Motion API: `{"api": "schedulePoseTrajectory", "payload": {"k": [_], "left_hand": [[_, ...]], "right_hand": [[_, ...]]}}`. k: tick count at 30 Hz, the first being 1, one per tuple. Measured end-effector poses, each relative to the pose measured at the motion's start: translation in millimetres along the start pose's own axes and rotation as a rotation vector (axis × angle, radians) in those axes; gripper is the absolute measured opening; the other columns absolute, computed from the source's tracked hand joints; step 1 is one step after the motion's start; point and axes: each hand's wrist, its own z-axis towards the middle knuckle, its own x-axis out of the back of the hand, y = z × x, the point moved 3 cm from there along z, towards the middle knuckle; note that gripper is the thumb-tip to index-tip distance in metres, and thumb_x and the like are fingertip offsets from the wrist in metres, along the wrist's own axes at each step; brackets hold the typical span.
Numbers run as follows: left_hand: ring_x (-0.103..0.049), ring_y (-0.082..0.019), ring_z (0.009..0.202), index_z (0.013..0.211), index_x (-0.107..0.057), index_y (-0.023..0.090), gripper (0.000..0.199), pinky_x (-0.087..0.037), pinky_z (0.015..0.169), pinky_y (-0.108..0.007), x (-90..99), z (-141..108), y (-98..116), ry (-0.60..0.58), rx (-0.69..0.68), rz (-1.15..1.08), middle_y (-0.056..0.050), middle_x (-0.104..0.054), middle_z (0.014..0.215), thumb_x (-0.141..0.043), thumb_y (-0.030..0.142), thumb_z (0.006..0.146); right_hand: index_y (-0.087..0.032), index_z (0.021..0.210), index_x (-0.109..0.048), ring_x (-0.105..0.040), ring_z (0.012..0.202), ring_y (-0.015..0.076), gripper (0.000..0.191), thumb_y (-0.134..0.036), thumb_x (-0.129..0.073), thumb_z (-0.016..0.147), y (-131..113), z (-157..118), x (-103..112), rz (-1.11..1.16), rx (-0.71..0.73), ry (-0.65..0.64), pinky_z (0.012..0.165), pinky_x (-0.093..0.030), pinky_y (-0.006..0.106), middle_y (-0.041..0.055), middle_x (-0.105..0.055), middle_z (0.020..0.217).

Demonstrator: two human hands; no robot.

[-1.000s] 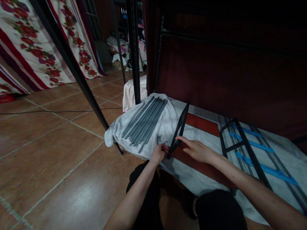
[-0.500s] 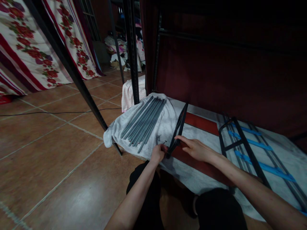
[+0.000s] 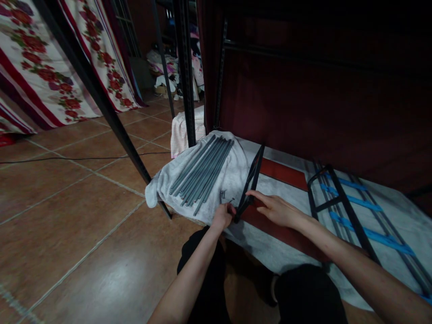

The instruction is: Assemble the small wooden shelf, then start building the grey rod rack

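"What fills most of the view?"

"Tiled floor (image 3: 84, 202) at left and lower left, then a dark red backing (image 3: 303, 108) at upper right. Gray cloth (image 3: 241, 157) runs from the centre to the lower right, and a floral curtain (image 3: 32, 54) hangs at upper left."

"And on the cloth?"

"At right, a black frame with a crossbar (image 3: 351, 213), beside dark bars with blue strips (image 3: 374, 236). Red-brown panels (image 3: 285, 174) lie right of centre. The bundle of gray rods (image 3: 202, 171) lies left of them."

"Where's the slim black metal frame (image 3: 258, 168)?"

"Near the centre, slanting between the rods and the panels, both hands at its lower part."

"How are the fingers?"

"The right hand (image 3: 278, 211) has its index finger stretched out, tip against the slim black metal frame; I can't tell whether the other fingers grip. The left hand (image 3: 222, 217) is curled at the bottom end, but what its fingertips grasp, if anything, is too hidden to tell."

"Anything smaller?"

"Small metal fasteners (image 3: 222, 195), just above the left hand on the cloth."
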Motion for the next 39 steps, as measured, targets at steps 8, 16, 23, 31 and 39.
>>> {"api": "schedulePoseTrajectory", "payload": {"k": [8, 16, 23, 31, 39], "left_hand": [[-0.048, -0.011, 0.049, 0.061, -0.060, 0.015, 0.009, -0.032, 0.052, -0.024, 5.5, -2.4, 2.2, 0.035, -0.028, 0.081, 0.000, -0.051, 0.050, -0.062, 0.013, 0.069], [-0.049, -0.009, 0.050, 0.073, -0.063, 0.014, 0.009, -0.035, 0.052, -0.022, 2.1, 0.8, 1.5, 0.003, -0.022, 0.031, 0.001, -0.056, 0.058, -0.057, 0.008, 0.069], [-0.045, -0.009, 0.046, 0.066, -0.064, 0.012, 0.010, -0.032, 0.050, -0.023, 3.7, -0.6, 1.0, -0.001, 0.001, 0.133, 0.000, -0.053, 0.052, -0.058, 0.004, 0.067], [-0.046, -0.010, 0.047, 0.063, -0.065, 0.013, 0.012, -0.031, 0.051, -0.024, 7.0, 0.4, 2.9, -0.013, 0.002, 0.179, 0.000, -0.053, 0.049, -0.060, 0.015, 0.074], [-0.051, -0.012, 0.053, 0.069, -0.068, 0.013, 0.015, -0.035, 0.054, -0.023, 4.8, 1.4, 1.5, 0.001, -0.029, 0.206, -0.001, -0.058, 0.053, -0.057, 0.003, 0.067]], "right_hand": [[-0.035, 0.144, -0.034, -0.064, 0.103, 0.0221, 0.063, -0.020, -0.047, 0.085, 0.7, 0.1, -1.0, 0.007, 0.014, 0.017, 0.090, -0.045, 0.033, 0.0008, -0.063, 0.126], [-0.036, 0.145, -0.033, -0.064, 0.104, 0.0222, 0.063, -0.020, -0.047, 0.085, 0.9, -0.3, -0.5, 0.005, 0.007, 0.008, 0.088, -0.045, 0.032, 0.0009, -0.063, 0.125], [-0.035, 0.144, -0.034, -0.064, 0.103, 0.0225, 0.063, -0.020, -0.046, 0.085, 0.4, 1.0, -1.6, 0.004, 0.002, -0.005, 0.087, -0.046, 0.033, 0.0009, -0.065, 0.122], [-0.036, 0.145, -0.034, -0.062, 0.107, 0.0223, 0.064, -0.020, -0.048, 0.085, 0.7, 0.3, -1.2, 0.000, 0.001, -0.001, 0.091, -0.045, 0.034, 0.0010, -0.062, 0.128], [-0.035, 0.145, -0.034, -0.060, 0.113, 0.0227, 0.064, -0.018, -0.047, 0.084, 0.7, 1.2, -2.9, 0.005, 0.026, 0.013, 0.095, -0.044, 0.035, 0.0008, -0.058, 0.133]]}}
